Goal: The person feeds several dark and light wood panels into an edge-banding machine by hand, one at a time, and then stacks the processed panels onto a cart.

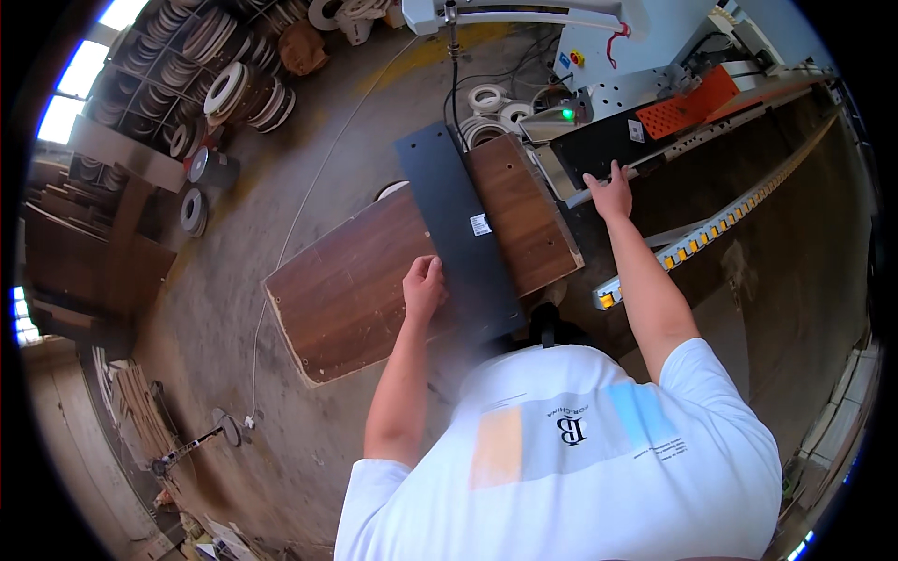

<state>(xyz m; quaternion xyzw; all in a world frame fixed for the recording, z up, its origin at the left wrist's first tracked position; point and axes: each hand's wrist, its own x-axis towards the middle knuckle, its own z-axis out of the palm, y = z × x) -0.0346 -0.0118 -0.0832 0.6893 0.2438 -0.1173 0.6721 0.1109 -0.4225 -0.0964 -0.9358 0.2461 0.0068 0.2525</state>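
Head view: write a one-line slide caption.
Left hand at a long dark-grey rectangular panel across a brown wood-grain board, right hand at the edge of a flat black panel.

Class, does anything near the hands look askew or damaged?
Yes. The dark panel lies crosswise over the brown board, overhanging both long sides instead of lining up; the board's pale left edge looks rough, perhaps chipped.

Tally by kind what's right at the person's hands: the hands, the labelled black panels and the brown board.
Hands: 2 (left hand, right hand)
Black panels: 2 (left panel, right panel)
Brown board: 1
Total: 5
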